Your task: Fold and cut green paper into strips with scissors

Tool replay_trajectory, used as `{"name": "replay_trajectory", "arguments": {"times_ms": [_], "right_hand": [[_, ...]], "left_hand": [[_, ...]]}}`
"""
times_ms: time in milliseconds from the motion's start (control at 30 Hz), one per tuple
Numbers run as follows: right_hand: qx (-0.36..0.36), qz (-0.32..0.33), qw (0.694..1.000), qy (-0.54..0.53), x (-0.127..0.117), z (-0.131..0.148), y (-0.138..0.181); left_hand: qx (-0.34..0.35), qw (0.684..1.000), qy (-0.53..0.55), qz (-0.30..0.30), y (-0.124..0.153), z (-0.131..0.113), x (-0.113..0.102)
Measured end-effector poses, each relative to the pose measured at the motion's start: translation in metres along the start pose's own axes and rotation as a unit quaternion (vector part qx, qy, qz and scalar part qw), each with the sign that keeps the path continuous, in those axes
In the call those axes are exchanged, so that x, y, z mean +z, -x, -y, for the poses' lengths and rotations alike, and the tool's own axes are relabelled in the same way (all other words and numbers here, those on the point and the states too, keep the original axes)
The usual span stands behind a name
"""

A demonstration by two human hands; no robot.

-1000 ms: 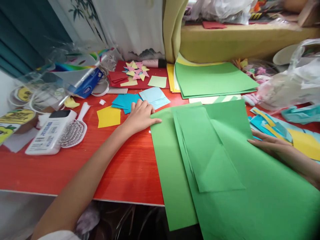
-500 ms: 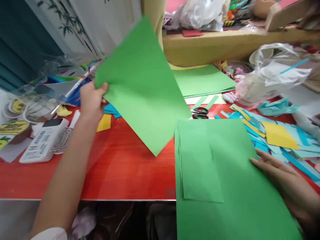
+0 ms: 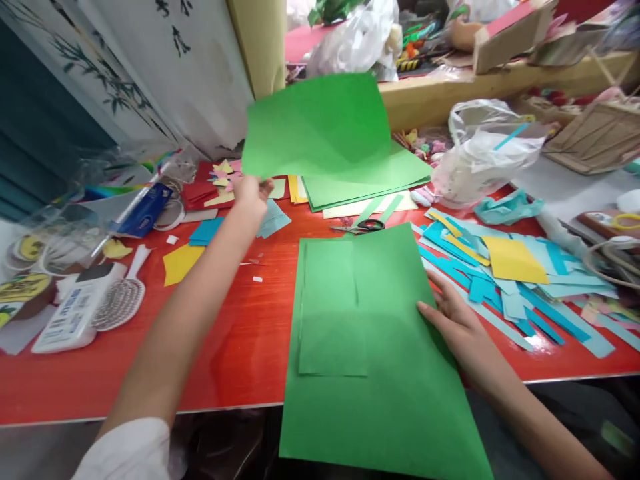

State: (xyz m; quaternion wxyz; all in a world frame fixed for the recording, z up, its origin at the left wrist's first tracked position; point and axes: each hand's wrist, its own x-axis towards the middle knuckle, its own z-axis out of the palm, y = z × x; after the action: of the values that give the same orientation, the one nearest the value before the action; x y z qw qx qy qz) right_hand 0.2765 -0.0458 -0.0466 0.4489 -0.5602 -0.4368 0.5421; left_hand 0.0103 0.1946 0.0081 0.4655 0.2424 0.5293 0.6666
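Note:
My left hand [image 3: 254, 197] pinches a green sheet of paper [image 3: 320, 127] at its near left corner and holds it raised over the back of the table. Under that lifted sheet lies a stack of green paper [image 3: 370, 180]. My right hand [image 3: 453, 313] grips the right edge of another large green sheet [image 3: 400, 400], thumb on the near side and some fingers hidden. This sheet spans the table's front edge, and smaller green rectangles [image 3: 330, 320] rest on its left half. Black-handled scissors [image 3: 367, 227] lie just beyond it, beside pale green strips [image 3: 393, 208].
Blue and yellow paper strips [image 3: 500, 267] cover the right side, near a plastic bag [image 3: 487, 157] with a cup. At left are a hairbrush [image 3: 120, 303], a white box [image 3: 77, 313] and clear containers [image 3: 70, 237]. Yellow paper [image 3: 183, 263] lies on the red table [image 3: 235, 333].
My left hand has carried its green sheet away from me, over the green stack, and the sheet has tipped flatter. My right hand still holds the other sheet. The view has shifted right.

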Motion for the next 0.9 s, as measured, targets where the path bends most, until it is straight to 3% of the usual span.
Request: {"name": "replay_trajectory", "arguments": {"times_ms": [100, 200, 333, 433, 567, 700, 800, 900], "right_hand": [[-0.076, 0.016, 0.992, 0.104, 0.006, -0.004, -0.004], [-0.17, -0.014, 0.958, 0.232, 0.007, -0.001, -0.003], [-0.32, -0.066, 0.861, 0.388, 0.001, 0.027, -0.004], [-0.397, -0.017, 0.782, 0.48, -0.001, 0.062, -0.031], [-0.379, 0.118, 0.711, 0.58, 0.014, 0.089, -0.117], [-0.328, 0.096, 0.698, 0.629, 0.048, 0.081, -0.208], [-0.336, 0.105, 0.665, 0.658, 0.067, 0.07, -0.237], [-0.363, 0.094, 0.642, 0.669, 0.073, 0.066, -0.242]], "left_hand": [[-0.032, 0.999, 0.023, -0.017, -0.004, 0.024, 0.019], [-0.056, 0.998, 0.029, -0.009, 0.001, 0.048, 0.034], [-0.076, 0.997, 0.001, 0.023, 0.011, 0.067, 0.045], [-0.099, 0.992, -0.048, 0.056, 0.01, 0.064, 0.046], [-0.128, 0.983, -0.11, 0.078, 0.001, 0.05, 0.04], [-0.115, 0.985, -0.115, 0.065, -0.006, 0.04, 0.034], [-0.107, 0.986, -0.107, 0.068, -0.006, 0.039, 0.028], [-0.138, 0.978, -0.127, 0.093, -0.003, 0.038, 0.024]]}}
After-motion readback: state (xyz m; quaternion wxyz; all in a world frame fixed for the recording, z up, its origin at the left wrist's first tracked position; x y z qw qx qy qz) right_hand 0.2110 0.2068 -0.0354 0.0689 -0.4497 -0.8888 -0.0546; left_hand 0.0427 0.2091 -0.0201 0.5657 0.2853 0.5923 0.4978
